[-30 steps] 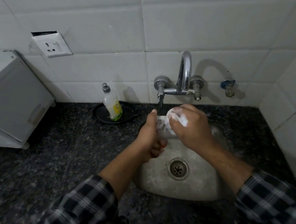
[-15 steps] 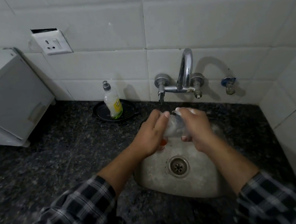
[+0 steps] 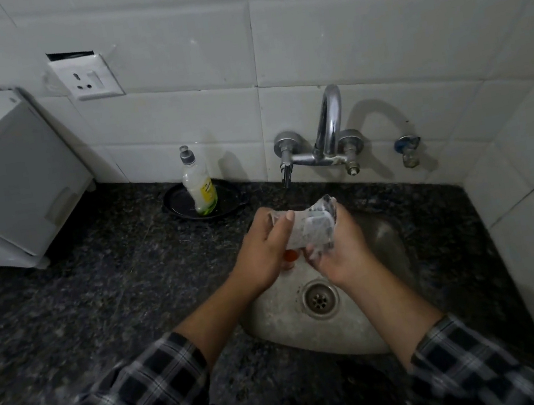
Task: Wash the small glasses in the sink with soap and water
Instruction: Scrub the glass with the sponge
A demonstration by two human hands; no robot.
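Observation:
A small clear glass [image 3: 308,231], foamy with soap, is held sideways over the steel sink [image 3: 386,288] just below the tap spout [image 3: 286,178]. My left hand [image 3: 263,255] grips its left end, thumb on top. My right hand [image 3: 338,247] wraps round its right side, fingers curled about it with foam on them. Something small and orange [image 3: 290,255] shows under my left hand. No running water is plainly visible.
A soap bottle [image 3: 199,184] stands on a black dish [image 3: 179,201] left of the tap. A white appliance [image 3: 9,178] sits on the dark granite counter [image 3: 99,296] at far left. A second valve [image 3: 406,150] and the tiled side wall stand at the right.
The glass has turned in my hands and now lies sideways. My right hand moved from on top of it to round its right side. Both hands stay under the spout.

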